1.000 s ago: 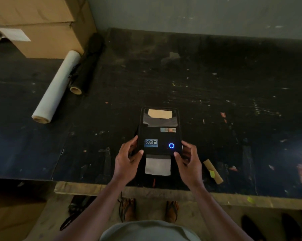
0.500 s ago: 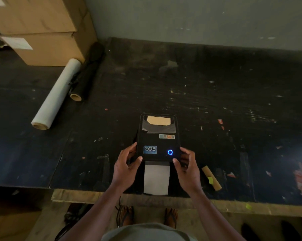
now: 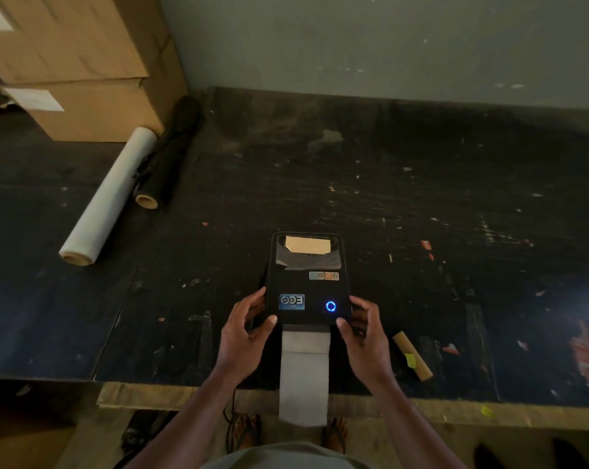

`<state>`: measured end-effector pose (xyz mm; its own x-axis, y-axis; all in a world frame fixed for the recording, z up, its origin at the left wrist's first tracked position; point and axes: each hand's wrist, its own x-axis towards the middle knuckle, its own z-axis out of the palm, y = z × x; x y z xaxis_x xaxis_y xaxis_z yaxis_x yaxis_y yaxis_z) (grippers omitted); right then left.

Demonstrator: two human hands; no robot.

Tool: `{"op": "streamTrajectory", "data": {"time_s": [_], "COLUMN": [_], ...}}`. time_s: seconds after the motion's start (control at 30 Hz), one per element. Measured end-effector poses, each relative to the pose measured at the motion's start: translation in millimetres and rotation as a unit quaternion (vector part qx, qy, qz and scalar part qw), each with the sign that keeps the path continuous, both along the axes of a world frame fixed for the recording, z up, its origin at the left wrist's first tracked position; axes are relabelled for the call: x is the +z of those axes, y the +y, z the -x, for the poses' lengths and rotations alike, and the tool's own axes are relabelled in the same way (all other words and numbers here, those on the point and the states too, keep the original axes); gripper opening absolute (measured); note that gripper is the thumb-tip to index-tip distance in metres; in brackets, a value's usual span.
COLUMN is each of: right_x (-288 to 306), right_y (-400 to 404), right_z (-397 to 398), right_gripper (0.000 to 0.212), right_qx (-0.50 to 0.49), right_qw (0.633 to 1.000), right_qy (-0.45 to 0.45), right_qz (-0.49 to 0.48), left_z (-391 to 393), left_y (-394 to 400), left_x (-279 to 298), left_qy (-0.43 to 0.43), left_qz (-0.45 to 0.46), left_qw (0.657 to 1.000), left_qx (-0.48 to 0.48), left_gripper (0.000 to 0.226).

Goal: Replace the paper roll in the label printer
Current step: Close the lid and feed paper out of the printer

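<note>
A black label printer [image 3: 307, 286] lies on the dark table near its front edge, lid closed, a blue ring light glowing on its front right. A white paper strip [image 3: 304, 377] comes out of its front slot and hangs over the table edge. My left hand [image 3: 244, 330] grips the printer's front left corner, thumb on top. Opposite it, my right hand [image 3: 362, 333] holds the front right corner the same way. A brown empty cardboard core [image 3: 412, 356] lies on the table just right of my right hand.
A white film roll [image 3: 108, 197] and a black roll [image 3: 166, 164] lie at the left. Stacked cardboard boxes [image 3: 80, 66] stand in the back left corner. A grey wall runs along the back. The dark table [image 3: 421, 204] carries scraps of tape.
The paper strip has fed out of the printer's slot, growing from a short tab to a long strip past the table edge. Both hands stay on the printer's front corners.
</note>
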<state>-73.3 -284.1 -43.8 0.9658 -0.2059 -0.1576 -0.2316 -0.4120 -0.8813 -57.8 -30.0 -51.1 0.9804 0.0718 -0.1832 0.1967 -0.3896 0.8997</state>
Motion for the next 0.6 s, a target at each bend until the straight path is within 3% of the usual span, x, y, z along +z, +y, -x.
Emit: {"op": "streamTrajectory", "data": {"time_s": [0.6], "right_x": [-4.0], "right_y": [-2.4], "right_z": [-1.7], "right_gripper": [0.054], "right_qx": [0.005], "right_qw": [1.000], "right_qy": [0.010], "right_qz": [0.008], "left_z": [-1.2], "left_y": [-0.1], "left_x": [0.8], "left_qy": [0.012], "left_qz": [-0.002], "left_qw": [1.000], "left_qx": [-0.004], "left_gripper": [0.064]}}
